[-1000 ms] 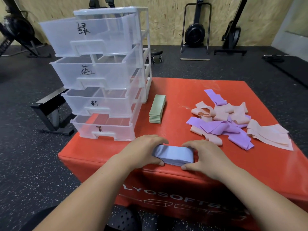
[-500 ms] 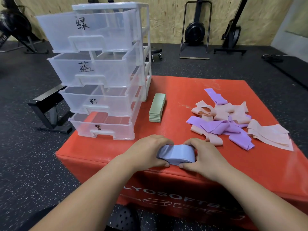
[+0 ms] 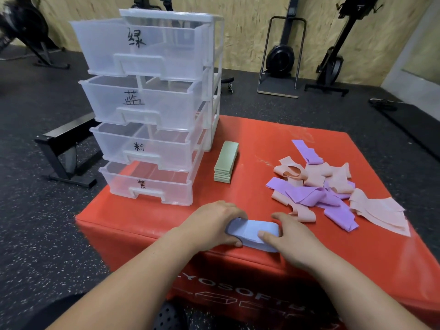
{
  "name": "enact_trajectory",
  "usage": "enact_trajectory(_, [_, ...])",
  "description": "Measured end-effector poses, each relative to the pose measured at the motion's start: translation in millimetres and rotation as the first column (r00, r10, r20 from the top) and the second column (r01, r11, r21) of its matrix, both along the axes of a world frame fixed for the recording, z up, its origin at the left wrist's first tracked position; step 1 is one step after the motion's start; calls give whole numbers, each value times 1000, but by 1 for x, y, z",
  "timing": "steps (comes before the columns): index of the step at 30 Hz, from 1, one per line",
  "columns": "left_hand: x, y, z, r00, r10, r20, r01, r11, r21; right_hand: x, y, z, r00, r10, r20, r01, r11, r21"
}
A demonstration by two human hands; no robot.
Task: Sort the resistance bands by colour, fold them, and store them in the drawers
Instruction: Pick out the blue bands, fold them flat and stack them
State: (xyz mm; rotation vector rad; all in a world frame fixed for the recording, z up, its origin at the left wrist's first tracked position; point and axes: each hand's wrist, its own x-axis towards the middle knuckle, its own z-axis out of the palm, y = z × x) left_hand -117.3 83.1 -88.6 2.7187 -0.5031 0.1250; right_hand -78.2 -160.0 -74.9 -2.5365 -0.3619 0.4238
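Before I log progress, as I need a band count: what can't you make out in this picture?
Head view: blue band, ends covered by left hand and right hand; layer count hidden.
Head view: pink and purple pile, bands overlap, so no count.
Head view: top drawer, seen only through its frosted front; contents unclear.

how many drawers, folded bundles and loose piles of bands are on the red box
drawers: 4
folded bundles: 2, green stack, blue bundle gripped by left hand and right hand
loose piles: 1, pink and purple pile
total: 7
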Motion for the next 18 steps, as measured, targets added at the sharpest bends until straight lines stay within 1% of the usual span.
enact_trajectory(4, [-2,-1,-2,1000,17,19,-16,1000,-26,-7,16,-3,984,-176,-14,177,978,111])
enact_trajectory(7, [-5,-2,-2,999,42,-5,-42,997,-60,-8,23,7,978,-206,-43,210,948,237])
enact_trajectory(9, [-7,-3,1,997,51,-56,-57,994,-97,0,26,22,987,-160,-5,154,945,290])
enact_trajectory(11, [-5,-4,7,985,68,-158,-110,956,-270,13,26,42,999,-22,31,11,951,310])
enact_trajectory(13, [4,-3,14,968,76,-239,-180,875,-450,28,27,65,990,140,29,-141,927,348])
enact_trajectory(15, [18,0,18,953,59,-299,-225,797,-561,48,32,84,967,251,48,-252,899,358])
enact_trajectory(16, [25,-1,19,946,59,-317,-249,758,-603,60,34,88,958,279,64,-283,892,352])
enact_trajectory(18, [39,-4,18,932,95,-349,-316,682,-659,88,40,93,955,289,73,-295,883,364])
